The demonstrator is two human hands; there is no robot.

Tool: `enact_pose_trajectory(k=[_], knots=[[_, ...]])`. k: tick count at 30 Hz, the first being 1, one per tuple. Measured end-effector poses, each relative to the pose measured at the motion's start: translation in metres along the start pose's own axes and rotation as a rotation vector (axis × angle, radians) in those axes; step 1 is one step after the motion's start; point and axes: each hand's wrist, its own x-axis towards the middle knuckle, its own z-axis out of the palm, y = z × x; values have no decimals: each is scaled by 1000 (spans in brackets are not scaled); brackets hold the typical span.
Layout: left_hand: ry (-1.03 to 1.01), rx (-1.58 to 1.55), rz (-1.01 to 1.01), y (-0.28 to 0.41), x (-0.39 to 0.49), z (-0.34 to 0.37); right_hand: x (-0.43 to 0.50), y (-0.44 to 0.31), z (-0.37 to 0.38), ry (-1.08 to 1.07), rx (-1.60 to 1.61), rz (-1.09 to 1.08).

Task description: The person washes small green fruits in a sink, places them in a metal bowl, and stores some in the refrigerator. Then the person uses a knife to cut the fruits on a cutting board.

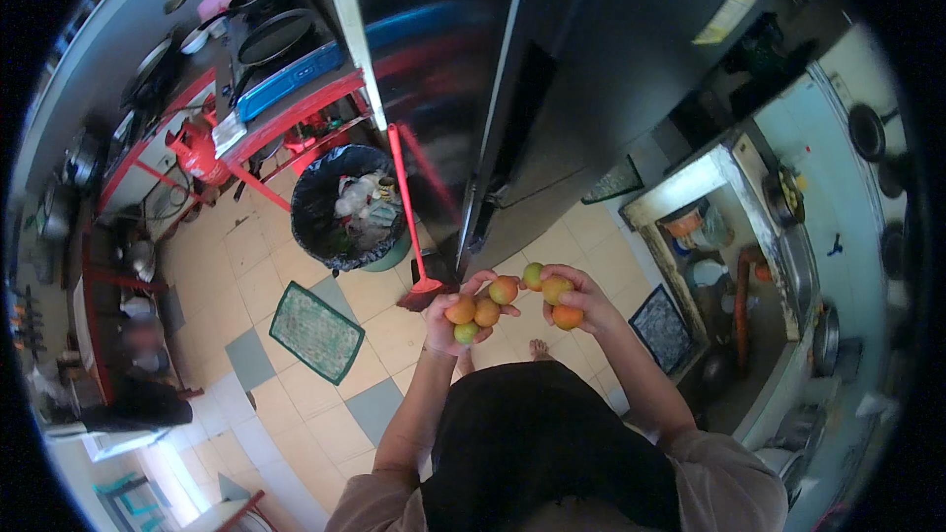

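Several small tomatoes (473, 310), orange with one green, are cupped in my left hand (442, 332). My right hand (591, 299) grips three more tomatoes (558, 291), one green, one yellowish and one orange. Both hands are held out in front of my body at nearly the same height, close together but apart. The tall dark refrigerator (584, 89) stands just beyond them, its doors apparently shut. Parts of the tomatoes are hidden behind my fingers.
Left of the refrigerator are a red broom (405, 199) and a trash bin (314, 225) lined with a black bag. Floor mats (318, 332) lie on the tiles. A red-framed stove table (295, 103) and gas cylinder (198, 154) stand at left, a sink counter (802, 266) at right.
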Motion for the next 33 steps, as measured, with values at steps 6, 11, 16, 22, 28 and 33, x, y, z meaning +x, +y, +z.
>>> enact_pose_trajectory(k=[6, 11, 16, 22, 28, 33], knots=[[178, 76, -76, -17, 1, 8, -8, 13, 6, 90, -60, -18], [281, -43, -38, -20, -12, -1, 0, 30, 15, 114, -59, -39], [338, 46, 33, -12, 0, -19, 0, 26, 3, 142, -40, -50], [387, 454, -54, 16, 56, -43, -16, 21, -17, 242, -86, -74], [447, 453, -120, 20, 86, -47, -29, 26, -31, 271, -83, -79], [502, 427, -78, 7, 94, -49, -33, 23, -39, 287, -67, -50]])
